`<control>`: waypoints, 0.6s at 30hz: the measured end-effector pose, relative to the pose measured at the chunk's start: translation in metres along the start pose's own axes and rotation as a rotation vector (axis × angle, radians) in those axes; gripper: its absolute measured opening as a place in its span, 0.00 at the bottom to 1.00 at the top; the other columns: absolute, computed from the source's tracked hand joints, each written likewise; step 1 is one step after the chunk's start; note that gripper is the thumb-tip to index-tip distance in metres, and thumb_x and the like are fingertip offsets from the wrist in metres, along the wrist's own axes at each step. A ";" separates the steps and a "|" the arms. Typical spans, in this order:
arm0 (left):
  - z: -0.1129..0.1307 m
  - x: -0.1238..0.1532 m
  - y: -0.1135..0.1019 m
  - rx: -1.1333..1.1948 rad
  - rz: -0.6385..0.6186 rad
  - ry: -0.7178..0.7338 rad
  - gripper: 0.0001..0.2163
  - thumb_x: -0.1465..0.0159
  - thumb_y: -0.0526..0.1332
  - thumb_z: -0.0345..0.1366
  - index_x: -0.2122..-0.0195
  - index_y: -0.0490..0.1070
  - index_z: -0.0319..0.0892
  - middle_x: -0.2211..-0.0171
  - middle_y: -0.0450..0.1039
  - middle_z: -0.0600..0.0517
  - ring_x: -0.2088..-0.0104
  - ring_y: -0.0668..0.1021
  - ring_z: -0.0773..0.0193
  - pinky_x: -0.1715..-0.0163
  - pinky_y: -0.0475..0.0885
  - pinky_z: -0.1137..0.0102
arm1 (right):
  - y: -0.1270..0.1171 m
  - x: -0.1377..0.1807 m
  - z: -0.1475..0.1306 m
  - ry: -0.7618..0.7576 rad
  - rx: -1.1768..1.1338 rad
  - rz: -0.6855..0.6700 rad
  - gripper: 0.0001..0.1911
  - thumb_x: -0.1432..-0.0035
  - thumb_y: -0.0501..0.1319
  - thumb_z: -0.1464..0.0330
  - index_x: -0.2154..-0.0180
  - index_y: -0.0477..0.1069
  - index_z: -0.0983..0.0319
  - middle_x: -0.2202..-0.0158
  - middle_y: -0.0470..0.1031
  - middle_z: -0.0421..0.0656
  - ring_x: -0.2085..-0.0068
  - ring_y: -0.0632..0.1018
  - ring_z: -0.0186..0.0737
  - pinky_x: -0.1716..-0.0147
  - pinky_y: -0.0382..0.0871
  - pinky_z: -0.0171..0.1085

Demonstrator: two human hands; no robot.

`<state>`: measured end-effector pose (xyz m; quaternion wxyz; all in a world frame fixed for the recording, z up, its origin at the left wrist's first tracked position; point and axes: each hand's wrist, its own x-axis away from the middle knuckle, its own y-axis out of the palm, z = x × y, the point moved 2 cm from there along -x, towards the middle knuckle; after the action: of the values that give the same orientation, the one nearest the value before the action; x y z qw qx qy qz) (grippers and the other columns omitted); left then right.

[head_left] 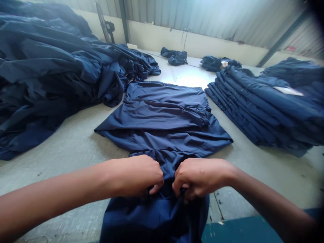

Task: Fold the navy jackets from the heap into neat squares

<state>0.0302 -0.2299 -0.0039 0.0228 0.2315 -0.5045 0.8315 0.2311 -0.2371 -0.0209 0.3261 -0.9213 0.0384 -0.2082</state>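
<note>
A navy nylon jacket (162, 128) lies spread on the pale table (63, 158), its sleeve folded across the body. Its fabric bunches up toward me at the near edge and hangs down past the table edge. My left hand (136, 177) is closed in a fist on this bunched fabric. My right hand (199, 179) grips the same fabric just beside it, with a narrow gap between my knuckles. The fabric under my fingers is partly hidden.
A large heap of navy garments (50, 67) fills the left side. A neat folded stack (258, 104) stands on the right, with a white paper label (288, 90) on the pile behind it. Two small navy bundles (174, 56) (220, 63) lie at the far end, before a cream wall.
</note>
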 end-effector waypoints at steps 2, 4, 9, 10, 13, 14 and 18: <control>0.000 -0.001 -0.003 0.022 -0.046 -0.032 0.10 0.41 0.69 0.26 0.67 0.77 0.52 0.66 0.81 0.56 0.61 0.82 0.57 0.69 0.69 0.62 | -0.005 0.002 0.003 -0.039 -0.101 -0.018 0.04 0.40 0.71 0.65 0.63 0.80 0.57 0.72 0.73 0.34 0.70 0.72 0.33 0.68 0.62 0.32; -0.002 0.000 -0.009 0.071 -0.085 -0.020 0.10 0.40 0.69 0.25 0.67 0.77 0.52 0.66 0.82 0.56 0.62 0.82 0.57 0.68 0.70 0.64 | -0.012 0.005 0.005 -0.077 -0.221 -0.055 0.09 0.37 0.70 0.59 0.63 0.80 0.59 0.71 0.73 0.35 0.69 0.72 0.32 0.67 0.63 0.32; -0.015 0.010 -0.039 0.480 -0.110 0.228 0.07 0.34 0.63 0.26 0.61 0.77 0.47 0.64 0.80 0.53 0.63 0.80 0.63 0.62 0.73 0.71 | -0.033 0.021 0.008 -0.172 -0.473 -0.109 0.20 0.35 0.67 0.50 0.65 0.78 0.62 0.69 0.72 0.38 0.66 0.71 0.34 0.64 0.65 0.33; -0.019 0.013 -0.047 0.555 -0.078 0.257 0.06 0.33 0.62 0.29 0.60 0.77 0.46 0.63 0.80 0.53 0.62 0.79 0.63 0.60 0.73 0.72 | -0.037 0.025 0.010 -0.199 -0.513 -0.068 0.22 0.37 0.68 0.49 0.67 0.77 0.62 0.71 0.71 0.38 0.67 0.71 0.34 0.64 0.66 0.33; -0.040 0.019 -0.065 0.698 0.142 0.184 0.05 0.31 0.62 0.37 0.59 0.77 0.44 0.62 0.78 0.51 0.62 0.78 0.62 0.60 0.73 0.72 | -0.047 0.039 0.021 -0.204 -0.680 0.286 0.23 0.42 0.70 0.48 0.70 0.75 0.61 0.72 0.71 0.38 0.69 0.72 0.36 0.65 0.69 0.35; -0.049 0.020 -0.068 0.738 0.252 0.128 0.07 0.31 0.63 0.40 0.59 0.76 0.44 0.63 0.77 0.51 0.63 0.77 0.63 0.61 0.72 0.72 | -0.051 0.043 0.027 -0.166 -0.744 0.494 0.21 0.43 0.70 0.48 0.68 0.76 0.60 0.70 0.73 0.39 0.67 0.73 0.37 0.64 0.70 0.36; -0.096 0.016 -0.067 0.850 0.707 -0.132 0.14 0.32 0.62 0.50 0.58 0.74 0.44 0.63 0.76 0.51 0.65 0.76 0.63 0.64 0.71 0.71 | -0.067 0.050 0.060 0.050 -0.854 1.227 0.14 0.42 0.68 0.53 0.59 0.77 0.54 0.59 0.80 0.39 0.57 0.79 0.43 0.57 0.74 0.39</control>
<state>-0.0008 -0.1183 0.0217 -0.3848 0.0886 -0.1722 0.9025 0.2973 -0.1599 -0.0039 -0.0033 -0.7761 0.6302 0.0233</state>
